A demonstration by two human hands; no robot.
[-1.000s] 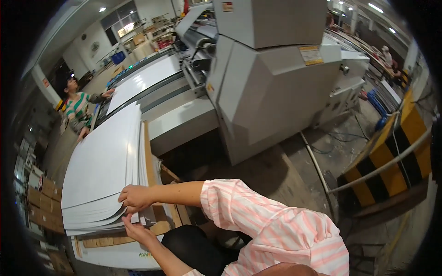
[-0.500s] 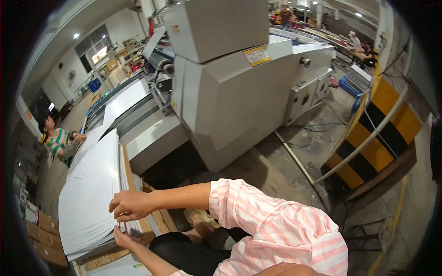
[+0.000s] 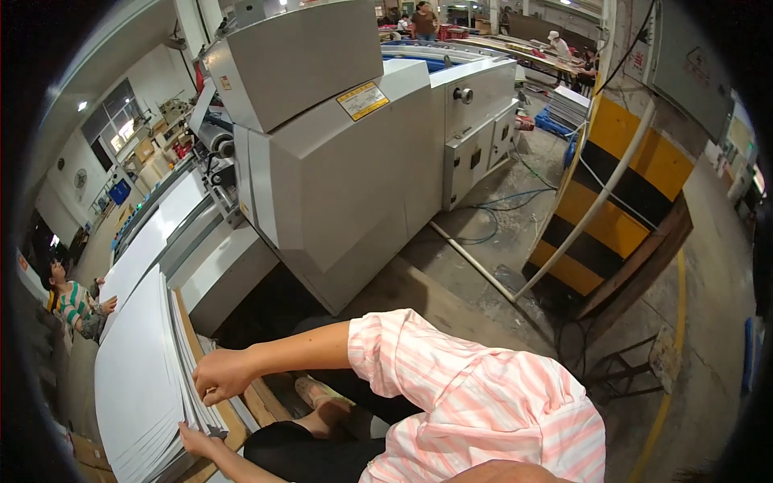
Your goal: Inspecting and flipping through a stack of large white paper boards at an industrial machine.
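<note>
A tall stack of large white paper sheets (image 3: 137,374) lies at the left, its layers fanned apart at the near corner. My left hand (image 3: 198,442) is closed on the sheets' edges at that corner, with fingertips against the top layers. Just beyond it, my right hand (image 3: 221,376) is closed beside the stack's right edge, knuckles up and fingers curled down. What its fingertips hold, if anything, is hidden. Brown board (image 3: 188,324) runs along the stack's right side.
A large grey machine (image 3: 346,177) stands ahead, with a feed table (image 3: 173,211) at its left. Across the stack, a person in a striped top (image 3: 76,304) has hands near the sheets. A yellow-black striped panel (image 3: 608,193) and a stool (image 3: 644,366) are at right.
My right hand has moved off the stack's near corner to its right edge, its fingers curling more tightly. My left hand stays at the corner. The whole view has shifted.
</note>
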